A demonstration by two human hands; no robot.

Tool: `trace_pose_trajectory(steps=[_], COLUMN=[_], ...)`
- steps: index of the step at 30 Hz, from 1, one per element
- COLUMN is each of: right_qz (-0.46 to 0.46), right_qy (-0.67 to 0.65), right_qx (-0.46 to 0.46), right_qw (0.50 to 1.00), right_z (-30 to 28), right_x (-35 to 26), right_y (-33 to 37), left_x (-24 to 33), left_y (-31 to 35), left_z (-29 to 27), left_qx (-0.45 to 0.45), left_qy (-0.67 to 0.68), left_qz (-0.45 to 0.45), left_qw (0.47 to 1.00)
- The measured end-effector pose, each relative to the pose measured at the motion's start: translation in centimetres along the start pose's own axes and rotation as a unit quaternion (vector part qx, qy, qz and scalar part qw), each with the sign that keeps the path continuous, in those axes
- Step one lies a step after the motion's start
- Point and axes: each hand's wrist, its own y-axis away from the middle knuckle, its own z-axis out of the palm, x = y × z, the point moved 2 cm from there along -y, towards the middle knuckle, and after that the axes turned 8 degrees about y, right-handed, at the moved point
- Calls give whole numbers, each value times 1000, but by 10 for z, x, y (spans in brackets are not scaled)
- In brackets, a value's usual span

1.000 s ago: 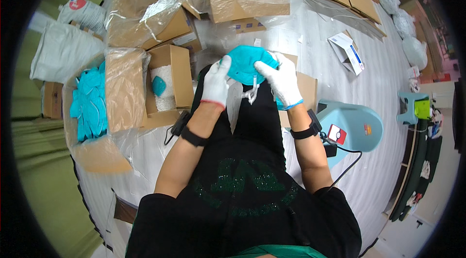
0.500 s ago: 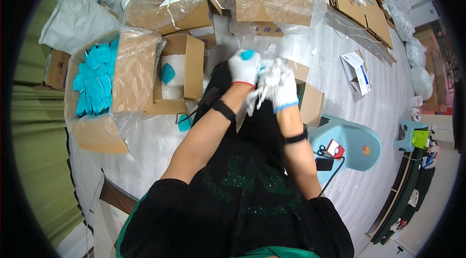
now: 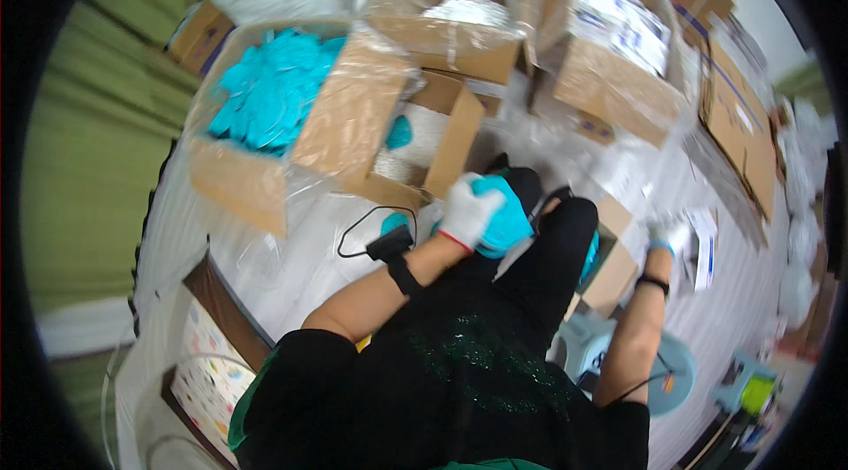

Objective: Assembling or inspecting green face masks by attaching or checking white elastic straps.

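Note:
My left hand (image 3: 470, 212), in a white glove with a red cuff, is closed on a stack of teal face masks (image 3: 505, 230) above my lap. Stretched out to the right, my right hand (image 3: 668, 230) wears a white glove with a blue cuff. It is at the small white and blue carton (image 3: 704, 249) on the floor. Motion blurs its fingers, so I cannot tell whether it grips the carton. Beside my right knee stands an open cardboard box (image 3: 616, 271) with teal masks partly visible inside.
At the left, a large plastic-lined box (image 3: 237, 183) holds many teal masks. A smaller box (image 3: 458, 147) has white contents with one teal piece on top. Further back stands a box of white packets (image 3: 618, 24). A light-blue stool (image 3: 676, 386) is near my right forearm.
Both hands were together over my lap with white strands between them. My right hand has since moved right to the carton; the left now shows the teal stack. The view has turned.

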Motion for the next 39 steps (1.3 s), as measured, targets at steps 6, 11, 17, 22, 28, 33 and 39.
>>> trace_pose_trajectory(steps=[6, 11, 17, 22, 28, 33, 39], right_qz=[32, 66, 63, 89, 96, 114, 21], right_qy=[33, 54, -79, -63, -82, -105, -87], right_qx=[232, 147, -72, -54, -87, -93, -40], right_qw=[972, 985, 992, 993, 988, 983, 995], right_z=[79, 206, 283, 311, 319, 317, 304], right_x=[-22, -31, -48, -70, -69, -65, -67], right_y=[112, 167, 179, 203, 215, 216, 200], left_x=[68, 88, 66, 47, 56, 33, 18], left_y=[-83, -132, -96, -56, -26, -25, -6], left_z=[-201, -320, -126, 23, 88, 105, 111], left_qx=[276, 260, -57, -337, -440, -416, -490], left_qy=[31, 311, -35, -135, -220, -289, -300], left_qz=[18, -25, 39, 116, 141, 181, 304], left_qw=[960, 914, 997, 925, 859, 843, 760])
